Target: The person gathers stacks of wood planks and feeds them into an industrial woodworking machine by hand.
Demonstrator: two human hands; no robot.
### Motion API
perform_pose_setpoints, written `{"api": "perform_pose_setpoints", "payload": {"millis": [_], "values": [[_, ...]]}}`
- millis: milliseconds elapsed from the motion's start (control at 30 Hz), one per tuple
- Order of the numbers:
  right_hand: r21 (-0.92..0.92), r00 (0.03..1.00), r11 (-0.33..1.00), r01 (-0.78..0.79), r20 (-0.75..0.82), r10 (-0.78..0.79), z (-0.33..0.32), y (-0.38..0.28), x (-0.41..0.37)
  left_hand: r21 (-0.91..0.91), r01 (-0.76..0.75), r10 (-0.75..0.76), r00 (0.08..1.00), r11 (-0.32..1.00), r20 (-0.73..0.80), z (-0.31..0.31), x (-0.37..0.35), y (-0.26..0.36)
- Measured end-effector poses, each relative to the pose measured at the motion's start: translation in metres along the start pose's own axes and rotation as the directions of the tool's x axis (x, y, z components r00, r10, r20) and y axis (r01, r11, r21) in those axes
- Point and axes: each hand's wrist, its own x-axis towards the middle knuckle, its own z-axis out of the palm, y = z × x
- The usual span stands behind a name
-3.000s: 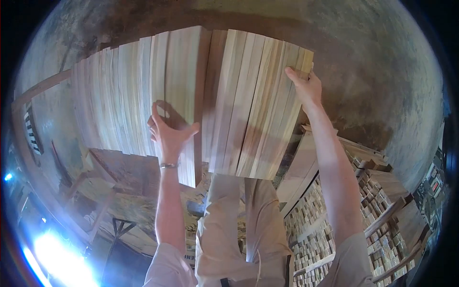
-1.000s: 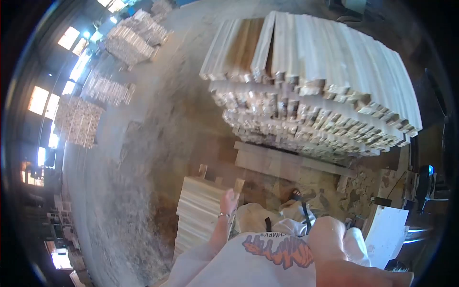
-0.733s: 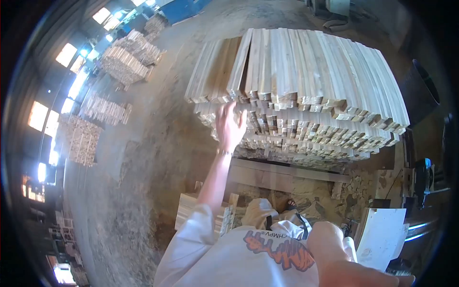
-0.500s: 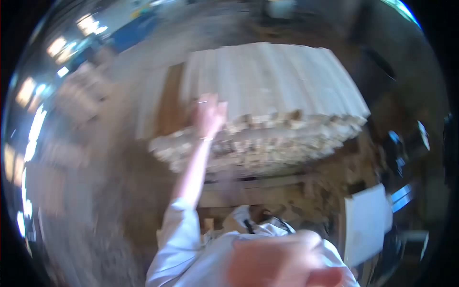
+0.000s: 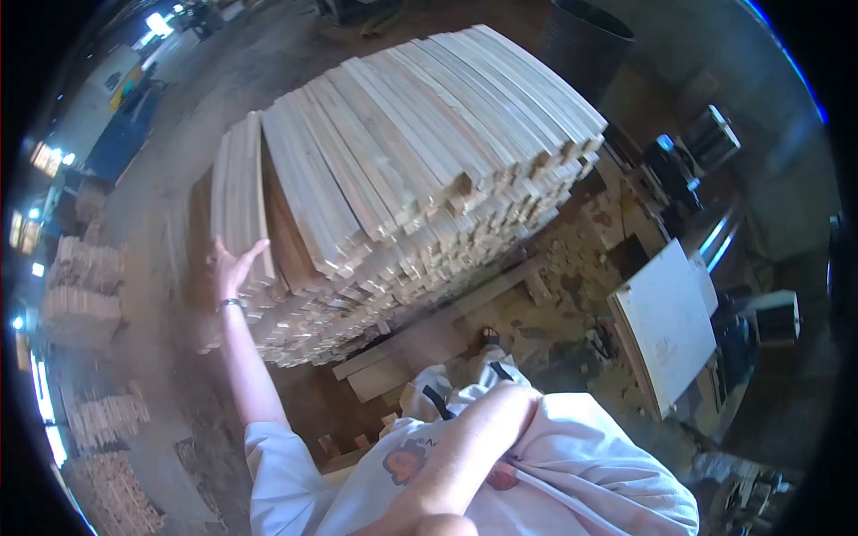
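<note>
My left hand [image 5: 236, 270] is at the near end of a small group of pale wooden strips [image 5: 239, 174], on the left side of a large stack. Its thumb lies along the right edge of the group and its fingers reach over the left edge, spanning the strips. Beside the thumb, a darker brown gap [image 5: 284, 228] separates this group from the wider top row of strips [image 5: 393, 125]. My right forearm [image 5: 474, 447] is folded across my chest. What shows of my right hand [image 5: 438, 525] is cut off by the bottom edge, its fingers hidden.
A pale board [image 5: 666, 326] leans at the right, near dark machine parts [image 5: 675, 170]. Wood scraps [image 5: 572, 277] litter the floor beside a long beam [image 5: 438, 330]. A dark barrel [image 5: 585, 45] stands behind the stack. More piled wood [image 5: 85, 295] is at the left.
My left hand has shifted from right of the gap to the strips left of it. The gap looks narrower. My right hand has moved down out of the picture, and the view has turned.
</note>
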Motion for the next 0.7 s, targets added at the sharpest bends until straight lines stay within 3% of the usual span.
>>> {"api": "perform_pose_setpoints", "payload": {"millis": [67,100,167,200,233,267,333,367,400,433,500,533,567,667,700], "values": [[-0.03,0.988,0.999,-0.041,-0.152,0.036,-0.008,-0.016,-0.009,-0.003,0.057,-0.057,0.997,0.998,-0.056,-0.003,-0.023,0.014],[-0.201,0.946,0.972,-0.118,-0.32,0.049,-0.018,-0.04,-0.024,0.005,0.061,-0.061,0.997,0.998,-0.039,-0.006,-0.036,0.019],[-0.409,0.777,0.819,-0.402,-0.626,0.07,-0.037,-0.088,-0.055,-0.012,0.054,-0.054,0.998,0.998,-0.039,-0.009,-0.054,0.017],[-0.444,0.65,0.735,-0.512,-0.76,-0.006,-0.062,-0.104,-0.081,-0.042,0.029,-0.031,0.998,0.999,-0.056,-0.006,-0.065,0.014],[-0.508,0.523,0.539,-0.671,-0.84,-0.141,-0.095,-0.123,-0.12,0.016,0.067,-0.065,0.995,0.998,-0.078,-0.006,-0.084,0.013],[-0.383,0.312,0.338,-0.86,-0.918,-0.246,-0.127,-0.139,-0.16,0.07,0.102,-0.095,0.991,0.992,-0.097,-0.004,-0.105,0.015],[-0.064,0.012,0.626,-0.777,-0.996,-0.088,-0.184,-0.16,-0.243,0.074,0.097,-0.089,0.991,0.993,-0.105,-0.005,-0.156,0.008],[-0.028,0.061,0.711,-0.703,-0.998,0.021,-0.195,-0.153,-0.239,0.064,0.101,-0.093,0.989,0.993,-0.112,-0.007,-0.187,0.007],[0.048,0.096,0.781,-0.622,-0.986,0.137,-0.206,-0.143,-0.239,0.02,-0.014,0.017,0.988,1.0,-0.151,-0.004,-0.246,-0.007],[0.23,0.143,0.861,-0.453,-0.935,0.325,-0.216,-0.143,-0.246,-0.055,-0.005,-0.004,0.986,0.998,-0.169,-0.005,-0.276,-0.01],[0.097,0.273,0.976,-0.194,-0.95,0.149,-0.248,-0.118,-0.265,-0.097,-0.007,-0.01,0.986,0.995,-0.169,-0.009,-0.333,-0.012],[0.11,0.425,0.994,0.011,-0.9,0.095,-0.254,-0.106,-0.27,-0.041,0.037,-0.043,0.986,0.998,-0.16,-0.009,-0.361,-0.009],[0.075,0.399,0.997,-0.007,-0.914,0.071,-0.255,-0.099,-0.268,0.021,0.078,-0.074,0.986,0.997,-0.151,-0.011,-0.385,-0.009],[0.063,0.482,0.995,0.077,-0.876,0.018,-0.228,-0.083,-0.235,-0.299,0.204,-0.211,0.977,0.932,0.011,-0.017,-0.42,-0.024],[0.104,0.407,0.993,0.056,-0.911,0.072,-0.223,-0.088,-0.233,-0.331,0.127,-0.138,0.99,0.935,-0.012,-0.015,-0.422,-0.03]]}}
